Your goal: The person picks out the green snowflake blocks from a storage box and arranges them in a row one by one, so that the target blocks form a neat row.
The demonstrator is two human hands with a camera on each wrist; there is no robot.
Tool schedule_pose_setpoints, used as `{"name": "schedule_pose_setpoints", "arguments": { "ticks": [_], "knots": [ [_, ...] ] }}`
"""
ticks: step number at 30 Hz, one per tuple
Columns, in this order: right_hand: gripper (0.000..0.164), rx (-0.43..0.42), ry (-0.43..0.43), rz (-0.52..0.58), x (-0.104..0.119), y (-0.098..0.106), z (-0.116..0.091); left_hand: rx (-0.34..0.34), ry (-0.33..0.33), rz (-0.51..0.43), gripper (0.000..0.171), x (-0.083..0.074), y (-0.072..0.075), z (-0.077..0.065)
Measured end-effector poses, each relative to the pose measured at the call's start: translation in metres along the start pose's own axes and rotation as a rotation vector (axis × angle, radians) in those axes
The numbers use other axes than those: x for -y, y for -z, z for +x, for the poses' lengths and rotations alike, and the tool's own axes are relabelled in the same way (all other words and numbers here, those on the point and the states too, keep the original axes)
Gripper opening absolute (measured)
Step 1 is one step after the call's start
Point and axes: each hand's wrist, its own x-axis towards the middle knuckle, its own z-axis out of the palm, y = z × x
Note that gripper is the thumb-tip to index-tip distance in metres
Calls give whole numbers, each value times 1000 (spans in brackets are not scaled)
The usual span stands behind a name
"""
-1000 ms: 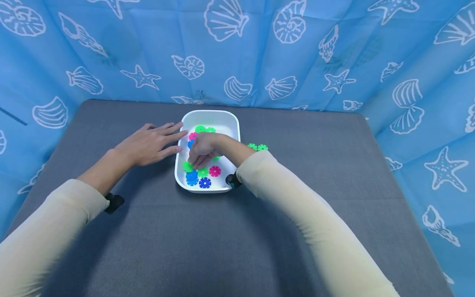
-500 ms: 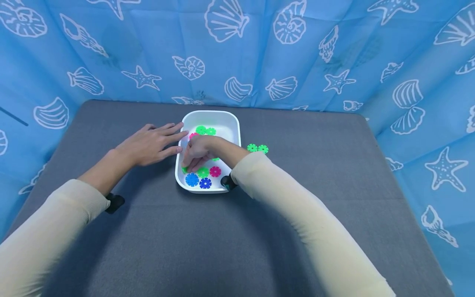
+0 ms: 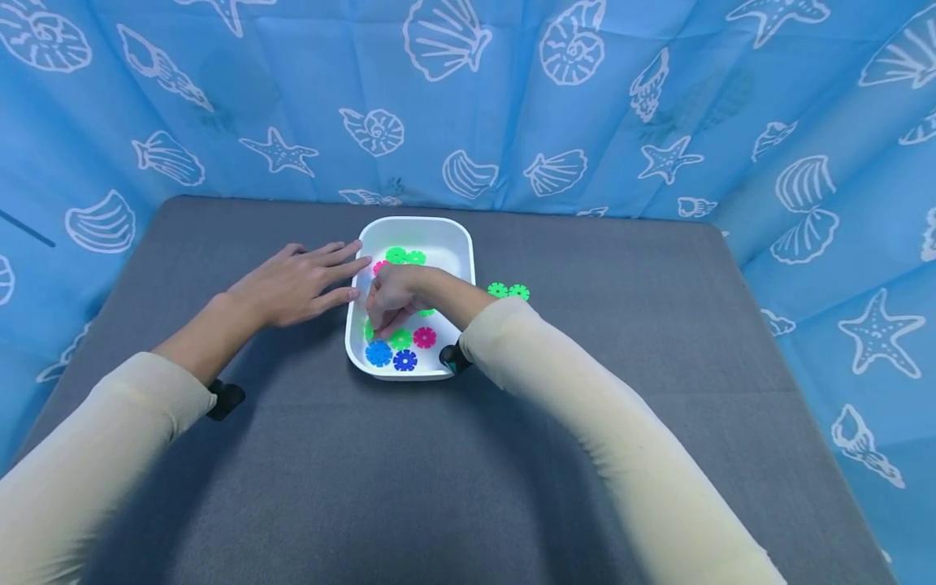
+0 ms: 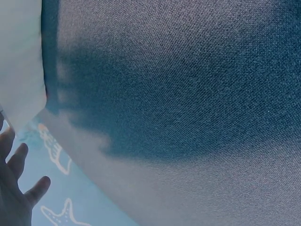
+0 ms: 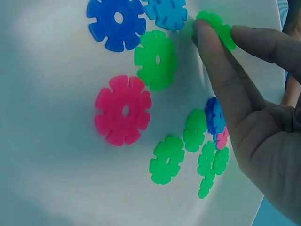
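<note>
A white tray holds several notched plastic discs. Inside it, my right hand pinches a green notched disc between thumb and fingers, by the tray's left wall. Close to that hand lie a pink disc, a dark blue disc, a light blue disc and another green disc. My left hand touches the tray's left rim with spread, straight fingers. In the left wrist view, part of the left hand shows beside the tray's outer wall.
Two green discs lie on the grey table just right of the tray. More green discs sit at the tray's far end. A blue shell-patterned curtain hangs behind the table and along its sides.
My right hand has shifted slightly left within the tray and now pinches the green disc, lifted off the blue ones beneath. The left hand stays at the rim.
</note>
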Motion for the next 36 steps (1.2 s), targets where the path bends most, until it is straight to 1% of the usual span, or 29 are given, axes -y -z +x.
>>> {"name": "schedule_pose_setpoints", "arguments": {
  "ticks": [5,12,17,23,30,36],
  "knots": [
    [29,-5,-5,-37,0,0,-1,2,4,1,66,0,0,1],
    [24,-28,-29,-76,1,-1,-2,-6,2,-8,67,0,-1,1],
    [22,-56,-4,-103,2,5,-8,-3,8,-8,66,-1,0,1],
    [17,-91,16,-140,1,19,-24,5,17,-5,66,-1,1,2],
    [20,-113,64,-130,-6,34,-48,10,19,5,66,-3,1,1],
    [21,-156,81,-151,-18,50,-66,12,23,-3,66,-3,1,0]
  ]
}}
